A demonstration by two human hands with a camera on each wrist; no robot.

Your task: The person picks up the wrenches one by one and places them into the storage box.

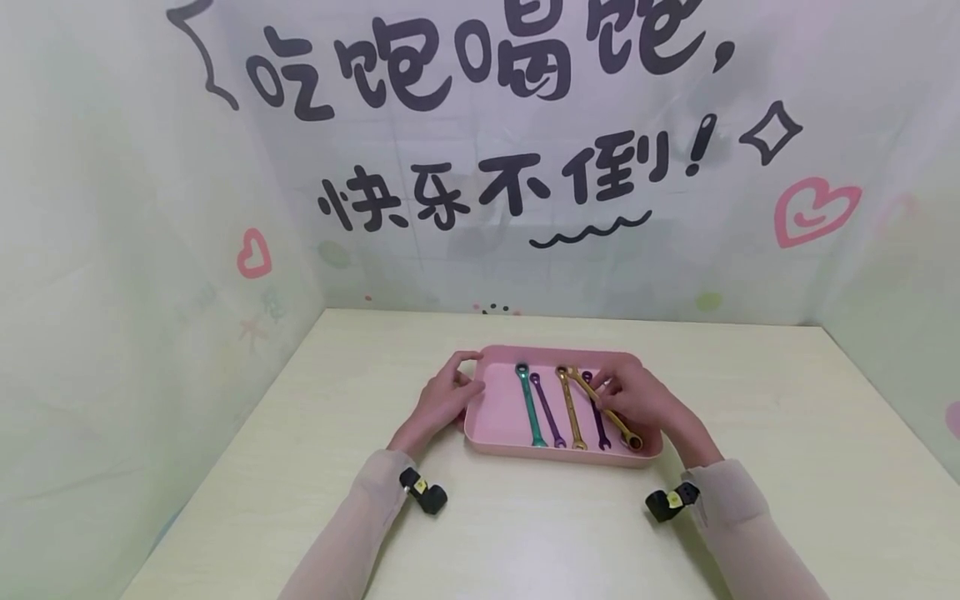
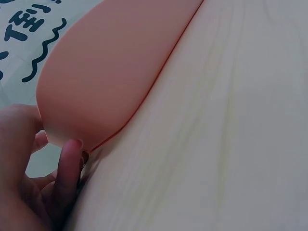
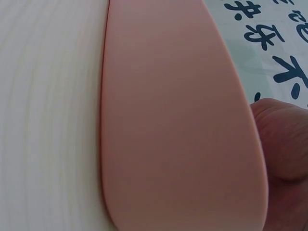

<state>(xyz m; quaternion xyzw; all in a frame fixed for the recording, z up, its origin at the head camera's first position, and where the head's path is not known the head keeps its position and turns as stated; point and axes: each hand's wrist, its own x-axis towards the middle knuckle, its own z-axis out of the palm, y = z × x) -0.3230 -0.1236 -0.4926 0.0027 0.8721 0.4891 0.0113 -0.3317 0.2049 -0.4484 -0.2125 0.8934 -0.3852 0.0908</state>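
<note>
Right hand point(image 1: 636, 398) inside the pink tray point(image 1: 487, 433), fingers pinching the yellow wrench point(image 1: 611, 412), laid slantwise across the others and seemingly not yet lifted or squared up. Left of it, already lying parallel: purple wrench point(image 1: 597, 417), gold wrench point(image 1: 570, 408), second purple wrench point(image 1: 547, 411), teal wrench point(image 1: 529, 407). Farther left, left hand point(image 1: 447, 396) gripping the tray's edge. Slim, glossy, colour-coated tools.

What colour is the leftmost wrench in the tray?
Green wrench, lying leftmost in the pink tray; head view shows it best.
</note>
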